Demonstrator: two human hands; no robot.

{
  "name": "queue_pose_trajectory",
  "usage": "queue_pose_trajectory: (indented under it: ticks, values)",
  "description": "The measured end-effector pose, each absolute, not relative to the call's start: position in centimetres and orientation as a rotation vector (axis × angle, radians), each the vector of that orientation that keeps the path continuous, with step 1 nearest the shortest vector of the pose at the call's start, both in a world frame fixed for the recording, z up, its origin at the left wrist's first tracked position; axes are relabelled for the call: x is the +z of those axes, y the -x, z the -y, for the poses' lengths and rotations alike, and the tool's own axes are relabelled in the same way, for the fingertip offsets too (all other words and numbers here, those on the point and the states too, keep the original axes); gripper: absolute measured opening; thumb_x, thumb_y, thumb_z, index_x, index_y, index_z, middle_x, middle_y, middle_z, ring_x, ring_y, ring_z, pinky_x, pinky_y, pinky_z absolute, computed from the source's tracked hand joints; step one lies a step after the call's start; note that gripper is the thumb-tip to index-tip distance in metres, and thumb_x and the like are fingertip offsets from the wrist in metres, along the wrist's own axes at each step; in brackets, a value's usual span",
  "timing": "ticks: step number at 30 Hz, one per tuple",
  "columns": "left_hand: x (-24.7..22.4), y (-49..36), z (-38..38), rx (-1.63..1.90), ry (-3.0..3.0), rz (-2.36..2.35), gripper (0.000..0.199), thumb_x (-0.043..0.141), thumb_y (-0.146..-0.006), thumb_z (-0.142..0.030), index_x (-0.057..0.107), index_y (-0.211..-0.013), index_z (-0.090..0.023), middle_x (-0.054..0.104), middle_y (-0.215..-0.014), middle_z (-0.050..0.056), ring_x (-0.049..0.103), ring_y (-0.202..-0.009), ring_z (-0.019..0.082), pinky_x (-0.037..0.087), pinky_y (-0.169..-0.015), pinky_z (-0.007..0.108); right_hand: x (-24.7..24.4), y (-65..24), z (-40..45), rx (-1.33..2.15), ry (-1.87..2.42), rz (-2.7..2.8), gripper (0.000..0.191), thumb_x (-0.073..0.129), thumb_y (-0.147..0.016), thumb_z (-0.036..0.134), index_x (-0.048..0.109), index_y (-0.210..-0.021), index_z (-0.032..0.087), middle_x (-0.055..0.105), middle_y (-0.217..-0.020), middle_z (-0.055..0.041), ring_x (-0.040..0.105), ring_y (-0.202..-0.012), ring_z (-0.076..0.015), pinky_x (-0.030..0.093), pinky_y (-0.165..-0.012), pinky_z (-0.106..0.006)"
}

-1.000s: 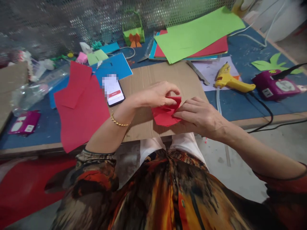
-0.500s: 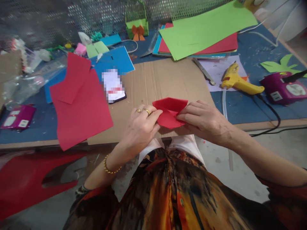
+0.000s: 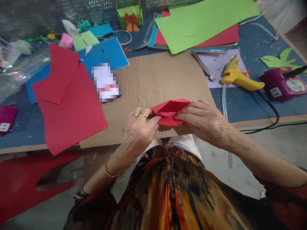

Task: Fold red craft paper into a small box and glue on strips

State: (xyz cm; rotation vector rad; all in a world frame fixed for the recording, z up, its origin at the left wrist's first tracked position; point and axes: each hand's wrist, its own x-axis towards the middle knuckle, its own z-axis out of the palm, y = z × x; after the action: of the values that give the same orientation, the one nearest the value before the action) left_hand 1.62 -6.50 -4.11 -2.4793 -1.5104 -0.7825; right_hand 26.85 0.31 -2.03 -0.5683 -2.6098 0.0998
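Between my two hands is a folded piece of red paper (image 3: 169,110), held above the near edge of a brown cardboard sheet (image 3: 165,76). The paper forms a shallow pocket, with its top flap standing up and its lower flap bent out toward me. My left hand (image 3: 141,127), with rings on two fingers, pinches the left end. My right hand (image 3: 203,121) grips the right end, its fingers pressing into the fold. Parts of both ends are hidden under my fingers. Left of my hands lie larger red sheets (image 3: 74,118) and a phone (image 3: 105,83).
A yellow glue gun (image 3: 242,76) rests at the right beside a purple box (image 3: 283,83) with a cable. A craft knife (image 3: 203,66) lies on the cardboard's right edge. Green sheets (image 3: 203,24) top a paper stack behind. A green paper basket (image 3: 129,16) stands at the back.
The red paper's pocket has changed shape: its upper flap leans more toward me and the lower flap is more creased. Both hands keep hold. My view has shifted slightly to the right.
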Motion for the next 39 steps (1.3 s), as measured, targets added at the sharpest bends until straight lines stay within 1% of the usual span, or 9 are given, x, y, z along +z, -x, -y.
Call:
queue_pose_trajectory:
  ticks: [5,9,13,16,20,22,31,36,39]
  values:
    - [-4.3,-1.9,6.5,-1.002,2.460,1.601,0.024,0.057,-0.107,-0.025,0.079,-0.099,-0.020,0.070,-0.092,0.006,0.056,-0.088,0.023,0.042,-0.078,0.039,-2.1,-26.4,-0.3,0.085,0.646,2.545,0.023,0.048,-0.108,0.013,0.069,-0.111,0.021,0.082,-0.096,-0.0058,0.073,-0.091,-0.0206,0.048,-0.076,-0.036]
    - [-4.3,-2.2,6.4,-1.068,2.417,1.646,0.022,0.060,-0.106,-0.025,0.076,-0.093,-0.019,0.071,-0.087,0.004,0.057,-0.085,0.022,0.040,-0.077,0.039,-2.3,-26.0,-0.1,0.127,0.758,2.472,0.016,0.051,-0.108,0.019,0.067,-0.112,0.022,0.081,-0.100,-0.0067,0.075,-0.088,-0.0219,0.052,-0.079,-0.037]
    - [-4.3,-2.7,6.3,-1.094,2.356,1.698,0.022,0.062,-0.106,-0.024,0.073,-0.088,-0.020,0.069,-0.081,0.003,0.055,-0.081,0.022,0.037,-0.076,0.039,-2.4,-25.6,0.5,0.164,0.971,2.394,0.011,0.056,-0.106,0.024,0.065,-0.112,0.024,0.081,-0.102,-0.0049,0.074,-0.086,-0.0235,0.053,-0.075,-0.037]
    - [-4.3,-2.9,6.2,-1.103,2.340,1.749,0.021,0.063,-0.104,-0.024,0.072,-0.086,-0.021,0.066,-0.078,0.002,0.054,-0.079,0.021,0.036,-0.075,0.039,-2.3,-25.6,0.6,0.142,1.006,2.376,0.012,0.055,-0.106,0.026,0.065,-0.112,0.023,0.080,-0.103,-0.0064,0.074,-0.087,-0.0237,0.052,-0.073,-0.036]
    - [-4.4,-3.0,6.2,-1.128,2.348,1.771,0.024,0.062,-0.106,-0.027,0.071,-0.084,-0.022,0.068,-0.079,0.001,0.055,-0.079,0.021,0.035,-0.075,0.039,-1.8,-25.8,0.2,0.066,0.924,2.456,0.019,0.048,-0.108,0.022,0.066,-0.102,0.022,0.078,-0.087,-0.0054,0.070,-0.075,-0.0212,0.048,-0.071,-0.036]
    - [-4.4,-2.9,6.2,-1.139,2.352,1.770,0.025,0.063,-0.105,-0.027,0.070,-0.082,-0.022,0.068,-0.079,0.001,0.055,-0.079,0.020,0.035,-0.075,0.039,-1.6,-25.9,0.0,0.035,0.937,2.477,0.022,0.047,-0.108,0.023,0.067,-0.100,0.022,0.078,-0.083,-0.0041,0.068,-0.072,-0.0202,0.045,-0.070,-0.036]
    - [-4.2,-2.7,6.2,-1.240,2.386,1.828,0.022,0.065,-0.103,-0.023,0.072,-0.082,-0.022,0.065,-0.080,0.000,0.056,-0.080,0.019,0.037,-0.076,0.039,-1.2,-25.5,0.0,-0.037,1.021,2.454,0.024,0.051,-0.109,0.029,0.071,-0.096,0.023,0.080,-0.083,-0.0025,0.071,-0.072,-0.0187,0.040,-0.071,-0.036]
    - [-4.0,-2.6,6.3,-1.245,2.382,1.868,0.019,0.065,-0.102,-0.023,0.075,-0.085,-0.023,0.067,-0.090,0.002,0.059,-0.085,0.020,0.039,-0.078,0.040,-1.2,-26.1,-0.1,0.022,0.989,2.443,0.019,0.057,-0.106,0.033,0.070,-0.100,0.022,0.078,-0.081,-0.0037,0.071,-0.071,-0.0213,0.042,-0.075,-0.038]
    - [-4.1,-2.6,6.4,-1.234,2.375,1.859,0.020,0.065,-0.102,-0.025,0.075,-0.084,-0.023,0.066,-0.088,0.002,0.059,-0.086,0.020,0.038,-0.078,0.041,-0.9,-26.5,0.1,0.105,1.020,2.399,0.014,0.060,-0.104,0.033,0.067,-0.098,0.022,0.077,-0.079,-0.0030,0.072,-0.071,-0.0215,0.045,-0.075,-0.038]
